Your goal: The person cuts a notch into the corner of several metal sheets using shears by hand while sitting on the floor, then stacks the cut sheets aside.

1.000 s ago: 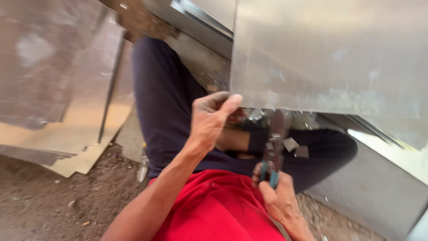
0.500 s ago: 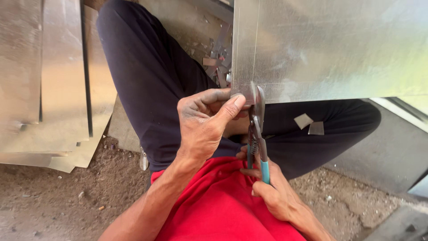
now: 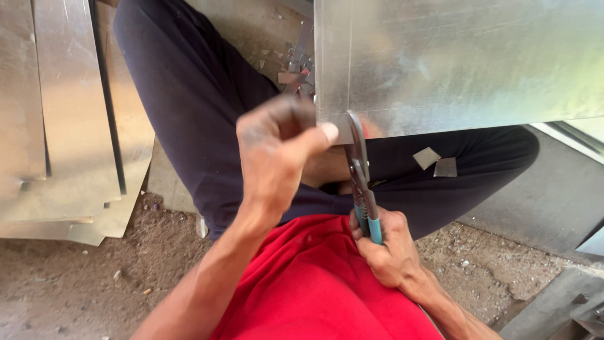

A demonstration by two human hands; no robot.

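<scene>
Gripping, left fingers: curled shut on the lower left corner of the sheet (image 3: 453,63), thumb (image 3: 324,133) pressed flat along its bottom edge.
Left hand (image 3: 274,154): raised in front of the lap, knuckles toward the camera, forearm running down to the lower left.
Right fingers: wrapped tight round the blue handles of the snips (image 3: 362,179).
Right hand (image 3: 387,249): low, just above the red shirt (image 3: 308,283), wrist leaving at the bottom right.
Snips: upright, blades meeting the sheet's bottom edge just right of the left thumb; how far the blades are apart cannot be told.
Sheet: large, shiny grey metal, filling the upper right, held over the dark trousers (image 3: 189,107).
Offcuts (image 3: 435,161): two small metal squares lying on the right leg.
Stack (image 3: 63,113): flat metal sheets on the dirt ground (image 3: 94,283) at left.
</scene>
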